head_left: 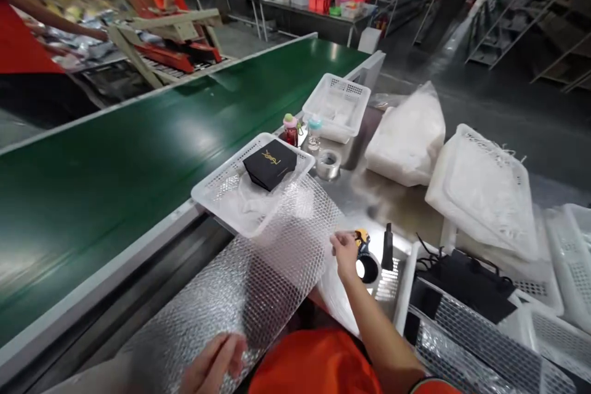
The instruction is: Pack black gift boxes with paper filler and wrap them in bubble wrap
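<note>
A long sheet of bubble wrap (217,283) runs diagonally from the lower left up to a white basket (217,212). My right hand (345,252) is closed, its fingers pinched at the right edge of the sheet. Low in the view, my left hand (215,362) has its fingers curled over the near part of the wrap, closed on it; its fingertips are slightly blurred. A black box with a gold logo (270,163) sits in the basket, tilted on clear plastic. Just beyond my right hand are a black tape roll (367,268) and a black-handled cutter (388,246).
A green conveyor belt (152,135) runs along the left. Clear tape (328,164), two small bottles (290,129) and another white basket (337,101) stand farther back. White bags (406,135) and stacked baskets (489,191) fill the right. A person in orange (23,37) stands across the belt.
</note>
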